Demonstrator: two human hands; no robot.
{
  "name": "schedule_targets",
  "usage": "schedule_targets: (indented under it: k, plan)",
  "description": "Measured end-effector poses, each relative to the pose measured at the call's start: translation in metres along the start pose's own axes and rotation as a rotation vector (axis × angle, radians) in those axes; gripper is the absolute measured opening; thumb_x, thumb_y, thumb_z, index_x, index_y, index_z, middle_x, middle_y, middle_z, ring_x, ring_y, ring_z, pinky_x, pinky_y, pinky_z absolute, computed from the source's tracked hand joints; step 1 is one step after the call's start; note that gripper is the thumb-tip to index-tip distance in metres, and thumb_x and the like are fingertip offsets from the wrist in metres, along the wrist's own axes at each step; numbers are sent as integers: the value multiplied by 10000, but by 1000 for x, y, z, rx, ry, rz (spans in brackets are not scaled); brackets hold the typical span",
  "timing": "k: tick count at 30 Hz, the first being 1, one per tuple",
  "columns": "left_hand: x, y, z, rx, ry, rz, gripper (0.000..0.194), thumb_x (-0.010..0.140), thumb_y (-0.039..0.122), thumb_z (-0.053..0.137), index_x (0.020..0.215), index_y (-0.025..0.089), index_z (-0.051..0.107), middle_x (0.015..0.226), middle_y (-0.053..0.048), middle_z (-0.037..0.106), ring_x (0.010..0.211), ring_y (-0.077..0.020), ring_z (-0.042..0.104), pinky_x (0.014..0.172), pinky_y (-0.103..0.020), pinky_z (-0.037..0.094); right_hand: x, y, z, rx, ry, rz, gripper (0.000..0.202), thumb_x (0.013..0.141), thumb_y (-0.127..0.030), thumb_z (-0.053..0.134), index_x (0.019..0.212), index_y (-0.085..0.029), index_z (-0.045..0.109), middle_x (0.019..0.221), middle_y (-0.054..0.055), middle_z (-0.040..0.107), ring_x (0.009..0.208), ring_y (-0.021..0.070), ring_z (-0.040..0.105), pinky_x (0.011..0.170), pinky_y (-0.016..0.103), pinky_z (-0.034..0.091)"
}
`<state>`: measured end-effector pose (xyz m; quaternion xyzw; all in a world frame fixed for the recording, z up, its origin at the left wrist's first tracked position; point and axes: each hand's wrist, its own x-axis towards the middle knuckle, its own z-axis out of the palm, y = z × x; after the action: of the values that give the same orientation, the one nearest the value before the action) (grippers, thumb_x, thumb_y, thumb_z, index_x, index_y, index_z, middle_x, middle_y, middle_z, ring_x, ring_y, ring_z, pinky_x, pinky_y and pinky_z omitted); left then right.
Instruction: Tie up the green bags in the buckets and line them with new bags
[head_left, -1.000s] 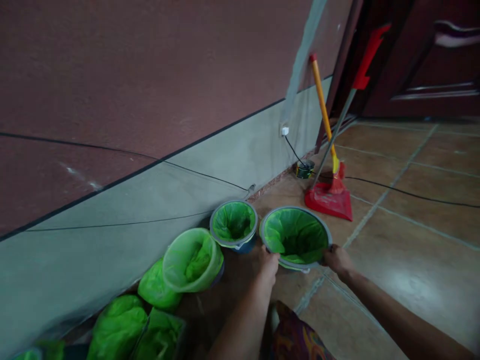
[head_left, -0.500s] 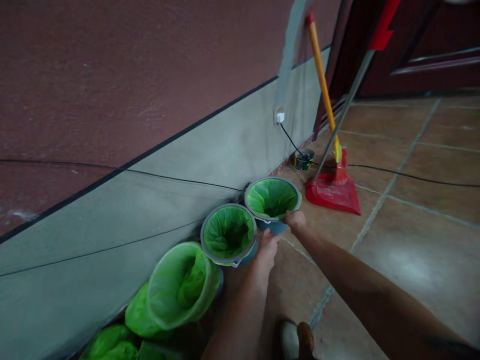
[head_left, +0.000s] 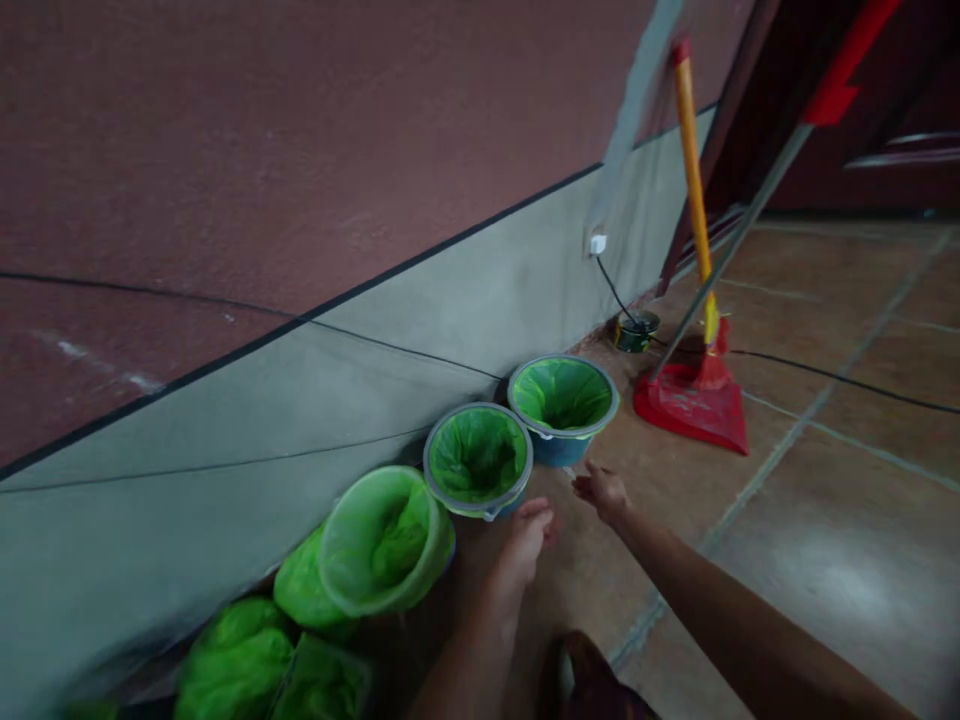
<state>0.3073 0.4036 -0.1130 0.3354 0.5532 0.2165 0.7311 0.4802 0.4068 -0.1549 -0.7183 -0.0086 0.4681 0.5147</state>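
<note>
Below centre, the hands [head_left: 529, 536] are being held loosely open, empty. Near centre, tipping of the lined buckets [head_left: 564, 452] is being risked should one be knocked.

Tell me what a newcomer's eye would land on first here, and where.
Probably the two round, grey-rimmed bins lined with bright green plastic, beside the maroon-and-grey painted wall, with the bare left hand and right hand held apart on their near side. Next, likely the red long-handled dustpan on the brown tiled floor to their right, with the red-bristled, yellow-handled broom standing at it.
</note>
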Motion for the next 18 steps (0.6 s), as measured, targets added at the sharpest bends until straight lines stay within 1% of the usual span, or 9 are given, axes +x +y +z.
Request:
schedule_targets:
  k: [2,3,5,7,9,11,13,15,18]
  plan:
    - [-21,-18,-27,-87,31,-46,285,748,218,714,1019,160,643,972,-80,710,774,-153,682,725,-268,499,-23,29,-6,-27,-57,56,220,937,-336,499,1055,-163,566,692,21,627,587,133,640,599,234,565]
    - [-32,-28,-44,-144,74,-62,263,748,225,716,992,157,645,917,-68,708,742,-149,677,705,-262,496,-33,42,-8,-68,-88,66,232,926,-339,514,1066,-164,574,697,26,639,584,138,645,598,242,567]
    - [-54,-44,-81,-264,231,-90,200,775,266,704,925,150,640,858,-54,692,697,-136,660,668,-249,490,-48,59,-10,-156,-169,64,276,910,-367,540,1096,-168,585,747,46,676,608,148,666,601,252,570]
    - [-72,-54,-119,-374,442,-114,202,821,333,672,888,150,621,855,-52,671,669,-121,637,642,-239,489,-56,63,-5,-245,-248,34,333,913,-412,542,1133,-165,586,829,78,706,657,159,688,602,254,570]
    - [-82,-57,-156,-462,618,-117,279,853,424,635,944,162,609,916,-62,660,687,-128,636,641,-252,507,-58,56,10,-308,-293,0,388,918,-461,538,1166,-164,577,894,103,716,688,168,696,595,259,571]
    - [-82,-53,-186,-521,705,-115,401,843,529,623,1037,179,600,1003,-84,651,753,-166,660,656,-293,536,-56,43,31,-341,-300,-23,411,924,-495,530,1170,-168,576,899,101,712,652,160,679,564,260,567]
    - [-72,-45,-208,-548,728,-133,482,817,583,636,1076,178,600,1029,-101,645,799,-202,673,666,-327,556,-53,31,56,-356,-293,-19,380,934,-492,525,1116,-166,595,833,76,696,587,138,644,524,244,550]
    - [-58,-37,-224,-577,735,-143,451,835,539,643,1083,165,600,987,-105,652,804,-214,673,669,-342,569,-51,24,79,-374,-270,7,298,939,-432,542,1024,-155,611,733,43,660,535,119,609,495,219,530]
    - [-41,-32,-239,-596,798,-70,384,843,421,686,1116,169,591,990,-95,661,830,-211,663,677,-355,584,-47,24,105,-409,-212,39,137,920,-276,561,954,-150,605,624,4,601,486,111,569,485,209,523]
